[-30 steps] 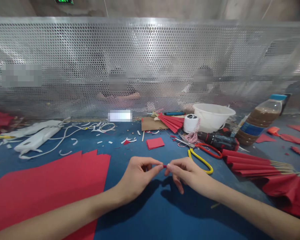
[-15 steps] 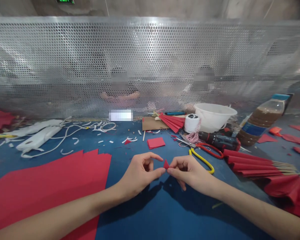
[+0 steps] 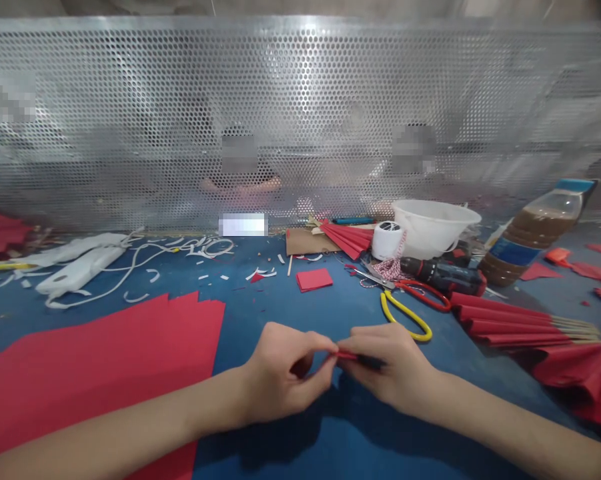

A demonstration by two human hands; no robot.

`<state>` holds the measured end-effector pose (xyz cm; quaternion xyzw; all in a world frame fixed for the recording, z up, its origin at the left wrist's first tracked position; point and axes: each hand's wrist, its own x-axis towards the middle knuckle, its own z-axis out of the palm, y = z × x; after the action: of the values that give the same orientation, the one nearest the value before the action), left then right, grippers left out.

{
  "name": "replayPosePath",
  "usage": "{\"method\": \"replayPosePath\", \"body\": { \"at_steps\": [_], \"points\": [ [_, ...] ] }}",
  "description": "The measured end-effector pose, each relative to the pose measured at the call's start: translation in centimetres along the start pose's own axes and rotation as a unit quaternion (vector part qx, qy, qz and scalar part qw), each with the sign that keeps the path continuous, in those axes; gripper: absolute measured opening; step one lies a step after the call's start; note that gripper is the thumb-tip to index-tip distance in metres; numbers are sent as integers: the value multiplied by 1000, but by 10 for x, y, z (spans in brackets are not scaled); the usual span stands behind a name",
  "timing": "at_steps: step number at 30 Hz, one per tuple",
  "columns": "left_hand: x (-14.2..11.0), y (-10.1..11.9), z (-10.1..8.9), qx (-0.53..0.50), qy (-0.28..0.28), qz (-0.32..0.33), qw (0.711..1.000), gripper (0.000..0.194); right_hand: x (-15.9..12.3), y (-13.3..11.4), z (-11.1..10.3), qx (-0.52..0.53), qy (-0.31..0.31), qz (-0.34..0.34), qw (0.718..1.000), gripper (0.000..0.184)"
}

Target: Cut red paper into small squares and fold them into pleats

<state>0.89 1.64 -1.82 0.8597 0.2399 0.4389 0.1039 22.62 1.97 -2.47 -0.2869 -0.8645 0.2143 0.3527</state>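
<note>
Red paper (image 3: 344,356) narrower, dark tip (image 3: 370,362) showing (seemingly)

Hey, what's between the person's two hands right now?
In the head view, a thin red paper piece with a dark end lies between the left hand and the right hand, pinched by the fingers of both.

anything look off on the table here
White offcuts lie scattered over the blue tabletop, so that end looks messy. A plastic bottle of murky brown liquid also looks odd, standing among the red paper pieces beside a cordless drill lying on its side.
</note>
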Motion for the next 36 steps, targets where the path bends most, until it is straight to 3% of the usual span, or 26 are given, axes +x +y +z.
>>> {"method": "replayPosePath", "body": {
  "at_steps": [3, 8, 13, 18, 26, 28, 31, 36],
  "points": [
    [-2, 2, -2, 27, -27, 55, 998, 15, -5, -4, 1, -93, 6, -80, 992, 16],
    [-3, 3, -3, 33, -49, 81, 995, 15, -8, -7, 2, -148, 7, -103, 984, 8],
    [-2, 3, -3, 34, -68, 69, 995, 11, -9, -4, 4, -163, 2, -121, 979, 11],
    [-2, 3, -4, 15, -55, 4, 998, 12, -5, -2, 3, -147, 11, -108, 983, 8],
    [1, 6, -4, 8, -67, 23, 997, 8, -7, -6, 1, -141, 1, -105, 984, 10],
    [1, 5, -4, 1, -72, 2, 997, 8, -8, -4, 2, -139, -6, -90, 986, 11],
    [2, 2, -3, -36, -79, -80, 993, 6, -5, -3, 2, -99, -12, -35, 994, 10],
    [8, -3, 1, -59, -37, -208, 976, 10, 3, -7, -3, 9, -3, 62, 998, 14]
  ]
}}
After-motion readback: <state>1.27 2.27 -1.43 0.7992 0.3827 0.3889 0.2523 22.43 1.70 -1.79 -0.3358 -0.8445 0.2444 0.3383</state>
